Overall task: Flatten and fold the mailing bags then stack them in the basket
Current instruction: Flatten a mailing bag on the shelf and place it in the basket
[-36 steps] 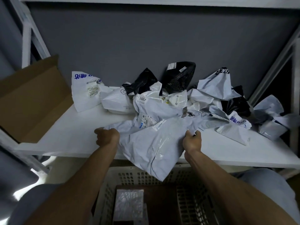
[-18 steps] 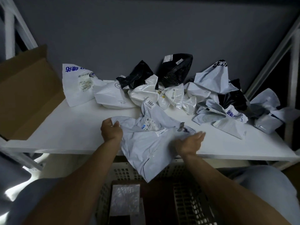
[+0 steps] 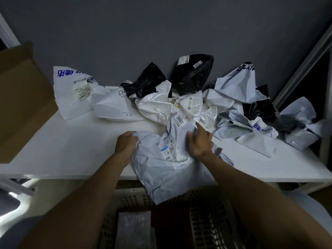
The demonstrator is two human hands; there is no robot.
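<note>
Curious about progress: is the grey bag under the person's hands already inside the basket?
No, the grey bag lies on the white table, one corner hanging off its edge above the basket.

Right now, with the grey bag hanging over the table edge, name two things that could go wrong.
The grey bag overhangs the table above the basket; it may slide in unfolded if the left hand lets go.
The right hand, pressing beside the pile, may snag neighbouring bags.

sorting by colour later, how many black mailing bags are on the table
3: left black bag at the back, tall black bag just right of it, right black bag wedged among grey bags further right. Others may be hidden underneath.
</note>
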